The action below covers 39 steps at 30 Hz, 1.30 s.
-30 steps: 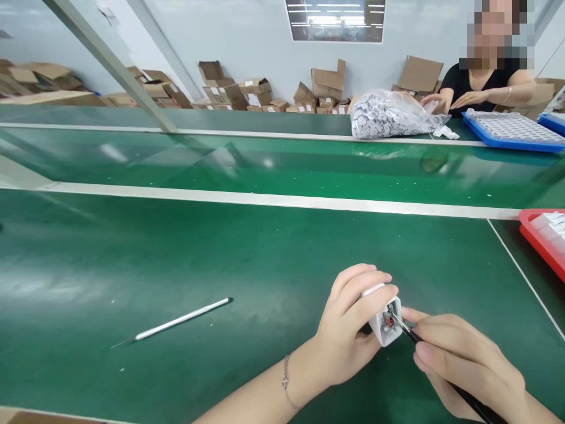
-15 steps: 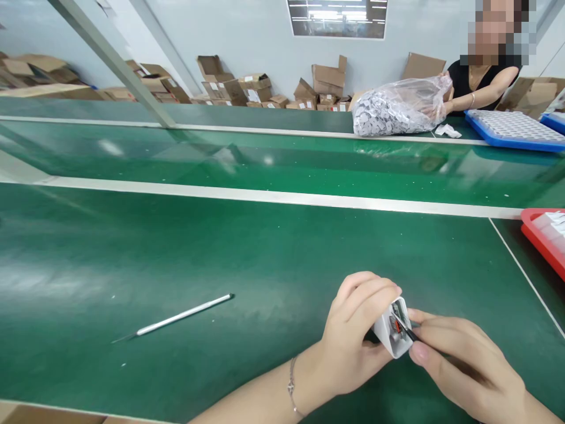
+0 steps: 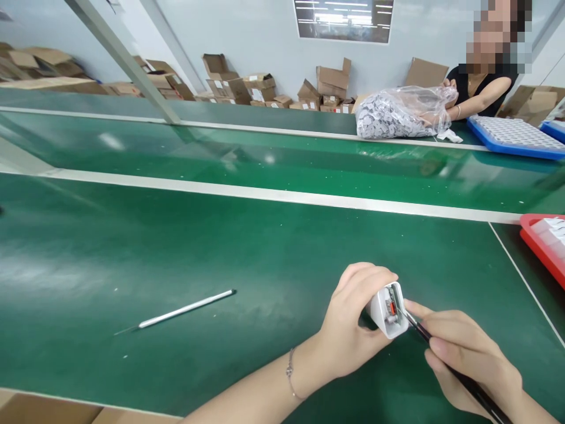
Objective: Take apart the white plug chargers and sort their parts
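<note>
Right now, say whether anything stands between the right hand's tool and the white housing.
Nothing visible: the dark tool in the right hand reaches the open end of the white housing; the left hand grips its side.

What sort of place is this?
Probably a factory assembly room: a long green worktable, a clear plastic bag of small whitish pieces, and brown cardboard boxes along the pale wall.

Left grip (image 3: 353, 318) around white housing (image 3: 389, 315), tool (image 3: 419, 328) in right (image 3: 474, 359)

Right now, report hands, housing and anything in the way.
Left hand gripping white housing. Right hand holding black tool, tip at housing's open end. White stick off left, out of the way.
</note>
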Available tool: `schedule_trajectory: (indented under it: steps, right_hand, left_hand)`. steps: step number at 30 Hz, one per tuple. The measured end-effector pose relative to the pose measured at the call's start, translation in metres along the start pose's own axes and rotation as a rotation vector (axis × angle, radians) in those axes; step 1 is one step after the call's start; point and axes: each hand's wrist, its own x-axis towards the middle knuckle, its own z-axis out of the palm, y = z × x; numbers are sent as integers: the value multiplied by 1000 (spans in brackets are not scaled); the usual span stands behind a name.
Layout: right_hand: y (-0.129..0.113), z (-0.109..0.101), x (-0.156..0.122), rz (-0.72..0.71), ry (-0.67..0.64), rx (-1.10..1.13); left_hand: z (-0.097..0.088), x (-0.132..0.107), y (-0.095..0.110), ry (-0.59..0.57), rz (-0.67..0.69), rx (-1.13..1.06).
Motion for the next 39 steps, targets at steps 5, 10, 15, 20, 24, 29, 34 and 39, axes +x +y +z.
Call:
schedule_trajectory:
  steps: [5, 10, 15, 20, 24, 29, 34, 39]
  right_hand:
    - [8, -4, 1, -19, -12, -40]
    - [7, -1, 1, -15, -29, -38]
    - [9, -1, -2, -29, 17, -72]
    - [10, 1, -2, -50, 2, -104]
    - [10, 1, 0, -46, 18, -67]
    - [10, -1, 0, -11, 29, -42]
    - [11, 1, -1, -21, 24, -103]
    - [10, 3, 2, -68, 50, -131]
  left_hand:
    - [-1, 1, 3, -15, -39, -36]
    - [-1, 2, 2, -18, -43, -25]
    - [-1, 2, 2, -20, -27, 16]
    - [-1, 3, 4, -16, -26, 33]
    - [-1, 3, 4, -18, -22, 33]
    - [-1, 4, 4, -21, -31, 48]
    - [-1, 3, 2, -18, 9, 88]
    - [-1, 5, 2, -10, 55, 137]
